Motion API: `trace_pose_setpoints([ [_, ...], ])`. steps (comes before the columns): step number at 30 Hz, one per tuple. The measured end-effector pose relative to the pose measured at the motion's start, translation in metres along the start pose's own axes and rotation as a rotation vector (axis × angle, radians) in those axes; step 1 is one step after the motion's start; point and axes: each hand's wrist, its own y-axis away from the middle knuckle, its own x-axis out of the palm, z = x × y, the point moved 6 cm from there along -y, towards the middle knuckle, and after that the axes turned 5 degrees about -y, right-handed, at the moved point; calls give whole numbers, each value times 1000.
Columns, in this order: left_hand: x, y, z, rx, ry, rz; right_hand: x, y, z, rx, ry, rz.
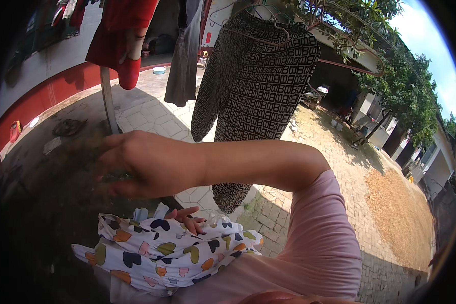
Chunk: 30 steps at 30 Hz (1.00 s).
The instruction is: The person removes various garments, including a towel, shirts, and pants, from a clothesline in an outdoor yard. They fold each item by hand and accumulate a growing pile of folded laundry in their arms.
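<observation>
My right hand (148, 163) reaches across the view to the left, its fingers apart and blurred. I see nothing in it. Below, a white cloth with a multicoloured heart print (167, 250) lies bunched against my front. The fingers of my left hand (188, 220) stick out past its upper edge, spread, with the palm and arm hidden under the cloth. Light blue fabric (140, 213) shows beside the print. Behind my right forearm hang black-and-white patterned trousers (262, 83) on a wire hanger (277, 36).
Grey trousers (182, 68) and a red garment (114, 41) hang farther left, near a post (109, 100). Grain-like material (399, 216) is spread on the brick paving (326, 140) at right. A bare hanger (349, 67) projects to the right of the patterned trousers.
</observation>
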Motion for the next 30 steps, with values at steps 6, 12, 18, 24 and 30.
trace_pose_setpoints([
  [6,-8,26,-29,104,6,-68,-279,125,-5,455,1678,-627],
  [12,-25,39,-19,76,43,-104,-302,174,-22,610,884,-590],
  [18,-24,44,-21,60,1,-128,-277,176,-26,348,219,-999],
  [24,-18,46,-25,93,12,-132,-222,163,-10,222,954,-971],
  [30,-23,41,-19,91,42,-134,-194,169,-13,117,1197,-841],
])
